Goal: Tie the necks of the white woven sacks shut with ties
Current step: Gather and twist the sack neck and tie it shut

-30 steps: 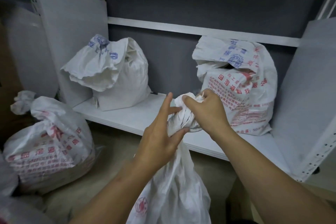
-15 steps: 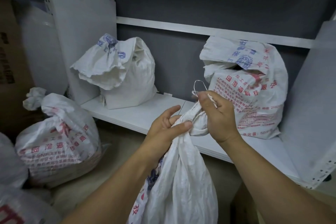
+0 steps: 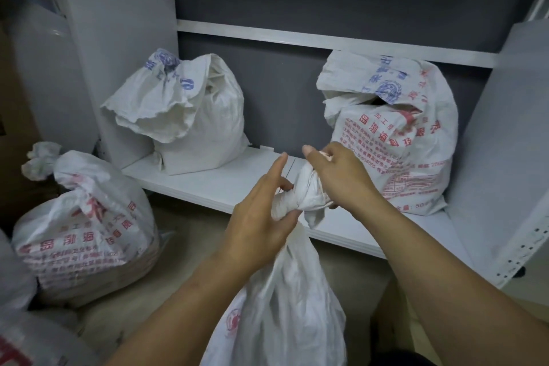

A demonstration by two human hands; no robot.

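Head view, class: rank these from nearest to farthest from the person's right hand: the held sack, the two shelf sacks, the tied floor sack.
1. Held sack: neck gripped by the right hand.
2. Red-printed sack: shelf, right, just behind the hand.
3. Mostly plain sack: shelf, left.
4. Tied sack: floor, far left.

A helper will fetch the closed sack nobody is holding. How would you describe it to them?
Find the white shelf. On the floor to its left sits a red-printed sack. Unlike the shelf's left sack and right sack, whose tops flop loose, its neck is cinched below a crumpled tuft.
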